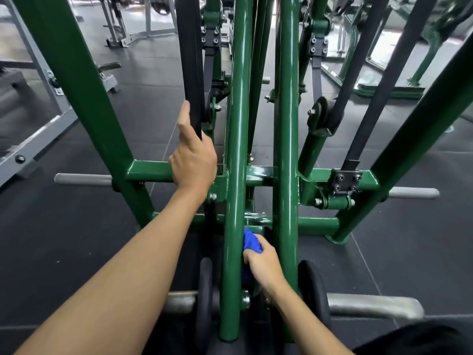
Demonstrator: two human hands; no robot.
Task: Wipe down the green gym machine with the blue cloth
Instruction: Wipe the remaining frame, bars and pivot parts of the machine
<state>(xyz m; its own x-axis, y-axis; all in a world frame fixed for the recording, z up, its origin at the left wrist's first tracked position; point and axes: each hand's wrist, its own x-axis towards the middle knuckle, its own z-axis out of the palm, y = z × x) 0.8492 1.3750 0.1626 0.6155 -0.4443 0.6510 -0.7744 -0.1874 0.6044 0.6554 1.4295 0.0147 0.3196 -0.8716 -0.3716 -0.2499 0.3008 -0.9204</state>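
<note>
Hands on probable strap, blue cloth

We have a single view, worn on the head, looking forward and steeply down into the green gym machine. We sit very near it: its two upright tubes run through the middle from top to bottom, and the left forearm and right forearm reach in from the near edge. The wide lens splays the slanted frame posts outward at left and right. Beyond them lie the dark floor and, far left, grey racks.
</note>
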